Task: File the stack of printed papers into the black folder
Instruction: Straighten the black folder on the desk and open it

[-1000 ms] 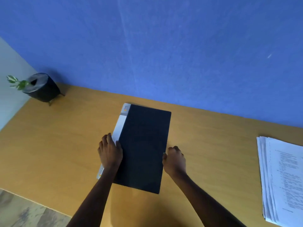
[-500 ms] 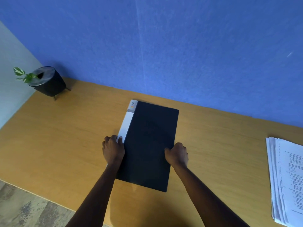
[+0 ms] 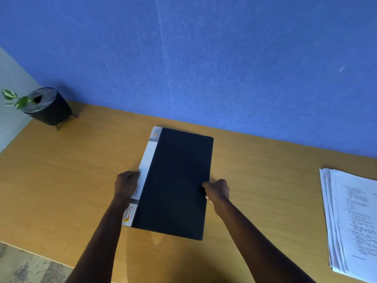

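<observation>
1. The folder (image 3: 175, 182) lies closed and flat on the wooden surface (image 3: 61, 180), in the middle of the frame, its long axis running from lower left toward the blue wall (image 3: 204, 58).
2. Its white spine strip (image 3: 145, 166), printed with a logo at both ends, runs down the folder's left edge.
3. The left hand (image 3: 126, 183) curls against that strip about halfway down, fingers bent and thumb tip touching the white.
4. The right hand (image 3: 217, 190) pinches the opposite long edge at roughly the same height, thumb on the black cover, fingers tucked at the edge.
5. The papers (image 3: 355, 221) sit in a loose, fanned stack at the right edge of the frame, well apart from both hands and the folder.
6. A black pot (image 3: 48, 108) with a small leafy sprig (image 3: 14, 99) stands at upper left, near the wall.
</observation>
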The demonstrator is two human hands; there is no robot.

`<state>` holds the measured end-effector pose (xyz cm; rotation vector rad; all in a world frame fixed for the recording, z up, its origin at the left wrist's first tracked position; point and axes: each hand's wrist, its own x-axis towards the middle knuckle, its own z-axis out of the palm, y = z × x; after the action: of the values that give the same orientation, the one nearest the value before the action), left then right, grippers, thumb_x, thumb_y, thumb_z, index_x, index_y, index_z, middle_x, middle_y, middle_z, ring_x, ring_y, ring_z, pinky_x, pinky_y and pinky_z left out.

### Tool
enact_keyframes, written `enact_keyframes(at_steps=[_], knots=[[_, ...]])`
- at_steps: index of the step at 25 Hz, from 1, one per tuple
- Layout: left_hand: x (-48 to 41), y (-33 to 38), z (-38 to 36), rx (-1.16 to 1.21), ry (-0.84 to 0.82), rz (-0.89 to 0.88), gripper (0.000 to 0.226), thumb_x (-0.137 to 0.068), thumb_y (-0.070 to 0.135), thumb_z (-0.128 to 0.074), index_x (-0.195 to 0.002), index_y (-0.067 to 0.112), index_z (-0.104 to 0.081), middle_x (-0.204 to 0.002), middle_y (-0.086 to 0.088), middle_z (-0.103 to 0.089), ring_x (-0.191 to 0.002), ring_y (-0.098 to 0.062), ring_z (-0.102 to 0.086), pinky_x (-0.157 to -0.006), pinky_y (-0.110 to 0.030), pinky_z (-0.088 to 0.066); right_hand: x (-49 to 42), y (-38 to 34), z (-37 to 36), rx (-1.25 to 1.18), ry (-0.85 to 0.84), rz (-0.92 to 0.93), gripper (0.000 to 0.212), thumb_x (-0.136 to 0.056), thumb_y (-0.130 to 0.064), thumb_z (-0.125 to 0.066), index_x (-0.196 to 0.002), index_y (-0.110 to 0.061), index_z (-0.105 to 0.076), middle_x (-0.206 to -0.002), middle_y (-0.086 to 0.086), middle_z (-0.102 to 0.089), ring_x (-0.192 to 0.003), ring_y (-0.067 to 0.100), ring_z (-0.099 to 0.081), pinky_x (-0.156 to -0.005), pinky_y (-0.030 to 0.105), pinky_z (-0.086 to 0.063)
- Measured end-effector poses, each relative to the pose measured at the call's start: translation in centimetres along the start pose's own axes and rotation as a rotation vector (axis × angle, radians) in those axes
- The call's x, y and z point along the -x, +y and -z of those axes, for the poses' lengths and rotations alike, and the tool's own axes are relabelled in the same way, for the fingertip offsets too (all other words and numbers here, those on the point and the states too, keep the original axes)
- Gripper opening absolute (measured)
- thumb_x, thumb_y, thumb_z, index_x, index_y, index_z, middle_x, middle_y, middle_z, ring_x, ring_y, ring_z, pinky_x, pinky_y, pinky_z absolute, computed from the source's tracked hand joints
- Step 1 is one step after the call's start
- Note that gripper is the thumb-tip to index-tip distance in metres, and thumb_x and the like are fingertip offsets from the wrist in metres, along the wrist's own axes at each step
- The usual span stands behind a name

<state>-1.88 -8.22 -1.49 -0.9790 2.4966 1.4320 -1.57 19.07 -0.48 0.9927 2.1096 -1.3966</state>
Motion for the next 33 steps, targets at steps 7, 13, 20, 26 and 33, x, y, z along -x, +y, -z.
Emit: enact_keyframes(at_steps=[7,13,20,26,33], knots=[[1.2,1.6,0.3,0.198,-0.012,0.038,0.030,-0.094,0.040,-0.060,-0.108,0.014,-0.067,-0.104,-0.008,-0.069,-0.085,-0.034,-0.068,-0.076,-0.049,-0.060,-0.2,0.7,0.6,-0.078,-0.038,-0.003,0.023,-0.085,-0.019,-0.064,-0.102,-0.003,-0.063,-0.096,0.012,-0.067,-0.082,0.025,-0.066,-0.056,0.031,-0.049],[3.3,3.0,-0.2,0.367,-0.062,0.013,0.024,-0.092,0.035,-0.065,-0.102,0.013,-0.073,-0.102,-0.013,-0.074,-0.080,-0.037,-0.070,-0.077,-0.053,-0.058,0.3,2.4,2.7,0.035,0.015,0.193,0.013,-0.086,-0.021,-0.066,-0.082,-0.010,-0.061,-0.079,0.003,-0.064,-0.077,0.021,-0.059,-0.067,0.035,-0.048],[6.6,5.4,-4.3,0.499,-0.163,0.033,0.023,-0.091,0.032,-0.067,-0.099,0.011,-0.074,-0.099,-0.014,-0.075,-0.081,-0.039,-0.069,-0.078,-0.054,-0.057,0.7,4.7,8.5,-0.211,0.140,0.272,0.014,-0.087,-0.013,-0.072,-0.099,-0.015,-0.065,-0.089,-0.003,-0.069,-0.085,0.013,-0.065,-0.069,0.026,-0.052],[10.2,7.2,-11.2,0.522,-0.198,0.025,0.020,-0.089,0.026,-0.070,-0.096,0.008,-0.075,-0.092,-0.014,-0.073,-0.079,-0.032,-0.066,-0.075,-0.041,-0.054,0.1,7.3,15.3,-0.241,0.291,0.254,0.011,-0.085,-0.009,-0.073,-0.094,-0.013,-0.068,-0.085,-0.002,-0.069,-0.079,0.014,-0.063,-0.065,0.026,-0.049],[13.5,7.4,-18.1,0.422,-0.193,-0.093,0.012,-0.090,0.024,-0.070,-0.086,0.013,-0.073,-0.080,0.003,-0.070,-0.076,-0.016,-0.064,-0.064,-0.020,-0.048,-0.8,11.0,20.8,-0.212,0.367,0.226,0.013,-0.086,-0.005,-0.072,-0.098,-0.007,-0.069,-0.086,0.002,-0.070,-0.086,0.023,-0.066,-0.071,0.030,-0.051]])
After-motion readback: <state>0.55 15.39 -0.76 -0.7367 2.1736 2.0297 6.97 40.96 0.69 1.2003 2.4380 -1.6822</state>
